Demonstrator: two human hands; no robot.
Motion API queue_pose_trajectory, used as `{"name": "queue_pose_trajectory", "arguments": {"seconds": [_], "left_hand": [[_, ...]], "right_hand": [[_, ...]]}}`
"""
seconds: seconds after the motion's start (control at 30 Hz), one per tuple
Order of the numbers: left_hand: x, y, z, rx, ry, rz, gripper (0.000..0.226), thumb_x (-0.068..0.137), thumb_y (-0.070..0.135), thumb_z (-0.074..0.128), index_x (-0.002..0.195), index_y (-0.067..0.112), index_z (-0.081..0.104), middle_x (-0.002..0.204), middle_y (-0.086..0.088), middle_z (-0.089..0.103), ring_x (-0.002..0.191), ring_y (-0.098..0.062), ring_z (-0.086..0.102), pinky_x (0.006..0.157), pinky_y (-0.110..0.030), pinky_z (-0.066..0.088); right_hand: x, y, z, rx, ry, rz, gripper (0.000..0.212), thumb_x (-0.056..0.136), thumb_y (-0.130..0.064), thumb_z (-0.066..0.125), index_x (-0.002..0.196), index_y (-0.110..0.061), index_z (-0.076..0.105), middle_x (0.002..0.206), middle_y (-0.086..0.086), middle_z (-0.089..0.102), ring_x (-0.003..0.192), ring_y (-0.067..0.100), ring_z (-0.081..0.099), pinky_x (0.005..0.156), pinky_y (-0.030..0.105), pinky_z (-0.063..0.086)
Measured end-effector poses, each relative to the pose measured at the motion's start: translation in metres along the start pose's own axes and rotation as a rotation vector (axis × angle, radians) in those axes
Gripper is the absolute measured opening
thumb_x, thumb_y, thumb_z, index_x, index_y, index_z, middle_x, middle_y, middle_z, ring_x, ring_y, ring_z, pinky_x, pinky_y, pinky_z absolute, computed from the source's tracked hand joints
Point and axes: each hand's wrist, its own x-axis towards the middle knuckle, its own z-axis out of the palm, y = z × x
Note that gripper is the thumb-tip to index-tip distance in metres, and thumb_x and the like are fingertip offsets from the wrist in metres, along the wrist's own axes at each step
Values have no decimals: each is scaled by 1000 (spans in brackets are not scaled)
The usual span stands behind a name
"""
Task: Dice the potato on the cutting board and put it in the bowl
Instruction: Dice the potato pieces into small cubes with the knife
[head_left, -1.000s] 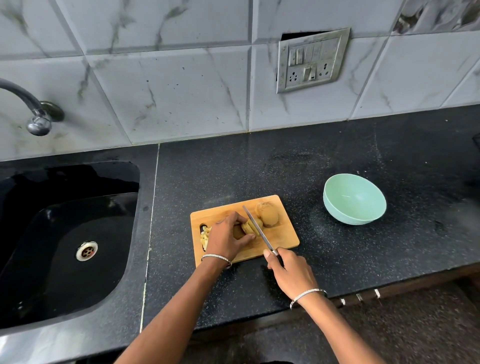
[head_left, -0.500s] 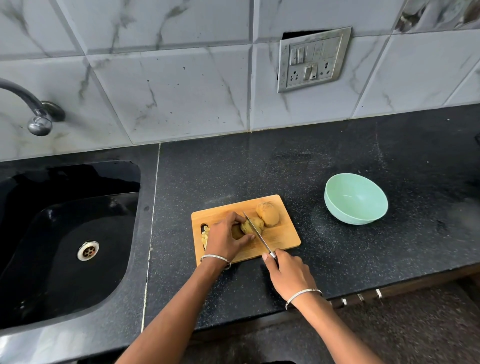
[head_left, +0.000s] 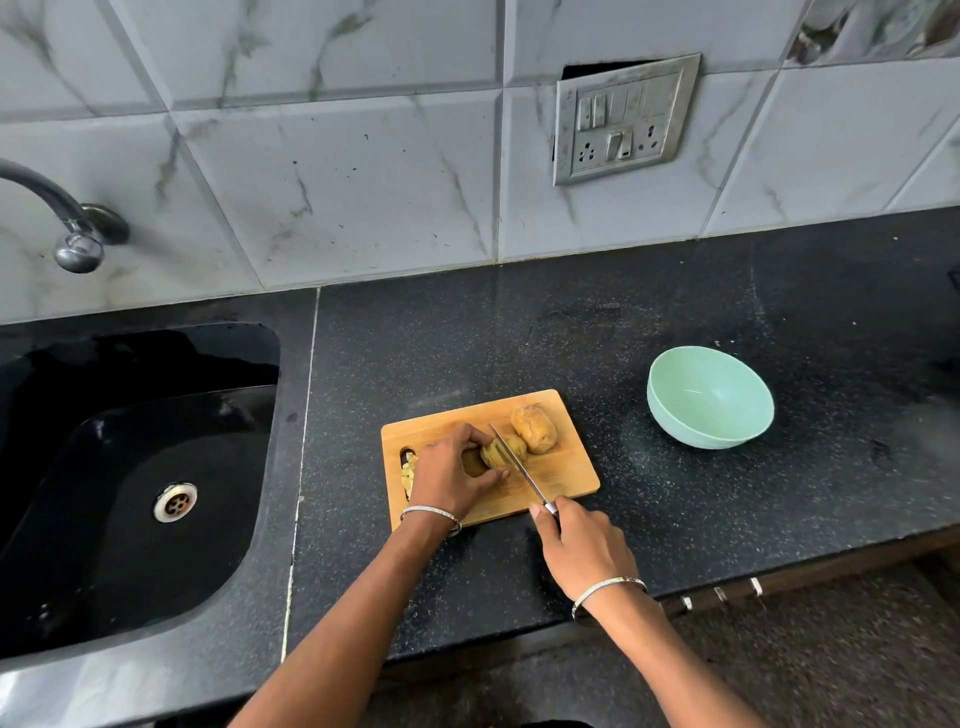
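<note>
Far left, sunk into the black counter (head_left: 519, 332): a dark sink (head_left: 130, 467), with a tap (head_left: 72, 228) on the tiled wall above. No part in the job.

Toward the middle, near the front edge: a wooden cutting board (head_left: 566, 467). At its left end, a small heap of diced pieces (head_left: 409, 470), partly hidden behind the left hand (head_left: 449, 478). Curled round the potato (head_left: 501, 449) with thumb and fingers, pinning it to the board. Just right of those fingers, the knife (head_left: 517, 462), laid slantwise across the potato, tip pointing far and left; cannot tell how deep into the flesh. Just beyond, a second potato piece (head_left: 535, 428), skin on, uncut. At the board's near right edge, the right hand (head_left: 582, 551), clamped round the knife handle.

Well right of the board: a pale green bowl (head_left: 691, 434), upright, nothing visible inside.

Judged as mid-slicing: some already diced, more to cut, nothing moved across yet. Calls next for a straight press down through the potato, holding fingertips tucked back from the edge, then crosswise cuts for cubes. After that, the second piece, and a carry of everything rightward to the bowl.

No brand, label or readable writing anywhere. Only plain switches and sockets on the metal switch plate (head_left: 623, 119), high on the wall, set crooked over a gap in the tile.
</note>
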Motion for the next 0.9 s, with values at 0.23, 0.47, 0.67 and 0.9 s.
{"name": "queue_pose_trajectory", "arguments": {"seconds": [0.23,0.47,0.67,0.9], "left_hand": [[-2,0,0,3,9,3,43,66,34,87,98,22,62,99,15,67,95,-1,62,86,-21,51],[-4,-2,-2,-3,10,-3,42,67,32,88,97,21,61,102,14,68,97,-1,64,86,-18,50],[-4,-6,-9,79,8,4,48,63,41,87,100,22,63,101,13,69,90,-7,63,80,-24,50],[-3,-5,-18,227,-35,8,63,60,43,88,112,25,57,109,4,66,101,-17,59,85,-32,49]], "right_hand": [[-1,-2,2,17,-32,-25,40,100,-54,32,100,-22,56,103,11,66,102,39,61,74,41,43],[-3,0,0,22,-77,-19,37,101,-53,33,95,-22,52,103,12,66,102,39,61,76,41,45],[-6,-6,5,40,-67,-29,39,101,-53,33,97,-21,54,103,11,66,103,39,60,77,42,46],[-2,-8,4,62,-56,-22,36,101,-54,32,90,-25,49,99,10,66,101,39,60,75,42,45]]}}
